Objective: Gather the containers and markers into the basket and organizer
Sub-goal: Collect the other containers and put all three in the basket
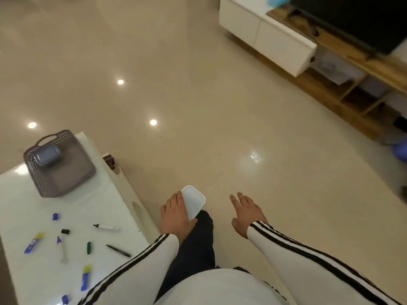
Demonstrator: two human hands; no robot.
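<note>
My left hand point(174, 216) grips a white rectangular container point(193, 201) over the floor, just right of the white table point(13, 201). My right hand point(246, 213) hovers empty with fingers spread, further right. A grey perforated basket point(61, 181) stands at the table's far end with a blue-grey lidded container point(49, 155) inside it. Loose on the table lie a white marker point(105, 227), a black marker point(118, 250), a green cap point(89, 247), a black cap point(65, 231), and blue-and-yellow tubes point(34, 242) point(86, 278). No organizer is in view.
Glossy beige floor stretches ahead. A white and wooden TV stand point(284, 45) with a dark screen point(361, 20) runs along the far right. A small dark object point(109, 161) sits at the table's right edge. My dark trouser leg is below my hands.
</note>
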